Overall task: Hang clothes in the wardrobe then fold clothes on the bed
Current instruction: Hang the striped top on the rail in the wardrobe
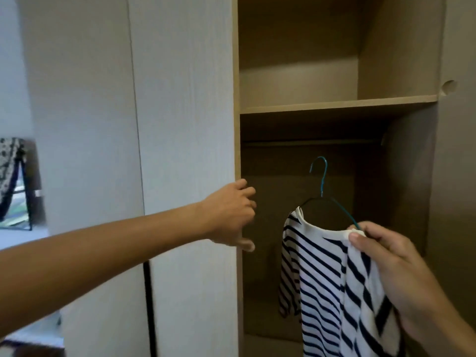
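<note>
Head view: striped shirt [327,279] on its hanger [346,214], not yet on the rail [309,143].
The right fingers [371,231] pinch the shirt's shoulder and the hanger wire together; the left fingers [247,191] hang loosely curled (holding nothing) beside the door [180,124] edge. The hook [320,158] sits below the rail inside the wardrobe [407,189], so lift it, tip it over, then let go.

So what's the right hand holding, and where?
The right hand pinches the striped shirt and the hanger together at the shoulder beside the neckline.
</note>
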`<act>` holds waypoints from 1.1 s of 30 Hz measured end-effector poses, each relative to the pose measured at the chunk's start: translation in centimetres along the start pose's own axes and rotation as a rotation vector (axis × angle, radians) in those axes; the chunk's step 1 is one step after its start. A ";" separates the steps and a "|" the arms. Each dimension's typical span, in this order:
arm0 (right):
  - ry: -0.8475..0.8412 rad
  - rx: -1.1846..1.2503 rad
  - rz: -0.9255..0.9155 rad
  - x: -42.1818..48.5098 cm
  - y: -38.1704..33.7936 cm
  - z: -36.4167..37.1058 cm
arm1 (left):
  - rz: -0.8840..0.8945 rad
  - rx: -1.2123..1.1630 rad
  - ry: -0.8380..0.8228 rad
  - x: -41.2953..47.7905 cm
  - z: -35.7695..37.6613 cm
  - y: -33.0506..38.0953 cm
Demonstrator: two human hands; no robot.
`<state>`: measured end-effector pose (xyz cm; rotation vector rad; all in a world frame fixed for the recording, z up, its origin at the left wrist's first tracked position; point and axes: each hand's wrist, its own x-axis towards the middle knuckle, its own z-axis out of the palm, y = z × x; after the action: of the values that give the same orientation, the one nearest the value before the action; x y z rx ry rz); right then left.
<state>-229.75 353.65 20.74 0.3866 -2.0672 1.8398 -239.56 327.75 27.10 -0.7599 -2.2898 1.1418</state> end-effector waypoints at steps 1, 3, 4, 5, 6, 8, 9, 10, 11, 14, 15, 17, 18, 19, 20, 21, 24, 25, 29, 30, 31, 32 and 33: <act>-0.013 0.015 -0.007 0.1 0.0 0.4 | -0.044 -0.023 0.020 -1.5 -0.1 0.0; -0.041 0.037 -0.021 0.2 0.0 1.1 | -0.117 -0.025 0.108 -4.2 0.3 -0.1; -0.058 0.044 -0.025 0.3 0.1 1.4 | -0.156 -0.018 0.164 -5.6 0.7 -0.1; -0.072 0.054 -0.027 0.3 0.1 1.7 | -0.209 -0.008 0.219 -7.1 1.1 -0.1; -0.082 0.065 -0.027 0.4 0.2 2.0 | -0.247 -0.004 0.286 -8.4 1.5 -0.1; -0.090 0.072 -0.028 0.4 0.2 2.6 | -0.326 0.018 0.417 -11.2 2.0 -0.2; -0.089 0.067 -0.031 0.5 0.2 2.9 | -0.407 0.032 0.450 -12.5 2.2 -0.3; -0.088 0.061 -0.035 0.5 0.1 3.3 | -0.496 0.030 0.455 -13.8 2.1 -0.5; -0.085 0.059 -0.039 0.5 0.1 3.7 | -0.592 0.002 0.447 -15.1 2.0 -0.7; -0.095 0.067 -0.056 0.4 -0.2 5.0 | -0.819 -0.172 0.532 -18.0 2.0 -1.5; -0.104 0.071 -0.057 0.5 -0.3 5.4 | -0.886 -0.270 0.569 -18.7 2.2 -1.8; -0.123 0.082 -0.056 0.6 -0.3 6.1 | -0.983 -0.420 0.654 -19.6 2.5 -2.4; -0.131 0.088 -0.053 0.7 -0.3 6.5 | -1.022 -0.460 0.694 -20.0 2.7 -2.8; -0.138 0.092 -0.049 0.8 -0.3 6.8 | -1.062 -0.487 0.724 -20.4 2.8 -3.1; -0.145 0.095 -0.045 0.9 -0.3 7.1 | -1.105 -0.497 0.743 -20.9 3.0 -3.5; -0.151 0.097 -0.042 1.0 -0.3 7.4 | -1.150 -0.484 0.747 -21.3 3.2 -3.9; -0.169 0.103 -0.042 1.3 -0.1 8.3 | -1.245 -0.390 0.683 -22.5 4.1 -4.8; -0.174 0.106 -0.044 1.3 -0.1 8.6 | -1.253 -0.371 0.657 -22.9 4.5 -5.1; -0.203 0.106 -0.058 1.4 0.1 10.0 | -1.299 -0.316 0.594 -24.3 5.6 -6.1; -0.212 0.106 -0.057 1.5 0.2 10.3 | -1.314 -0.303 0.585 -24.6 5.8 -6.3; -0.219 0.106 -0.053 1.5 0.2 10.6 | -1.325 -0.292 0.579 -24.9 5.9 -6.5; -0.225 0.103 -0.048 1.6 0.3 11.0 | -1.335 -0.283 0.571 -25.2 6.0 -6.7; -0.229 0.101 -0.046 1.8 0.3 11.3 | -1.343 -0.277 0.564 -25.5 6.2 -6.9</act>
<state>-232.34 342.57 20.08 0.6946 -2.0942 1.9566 -226.44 304.10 25.33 0.3918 -1.7963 -0.0292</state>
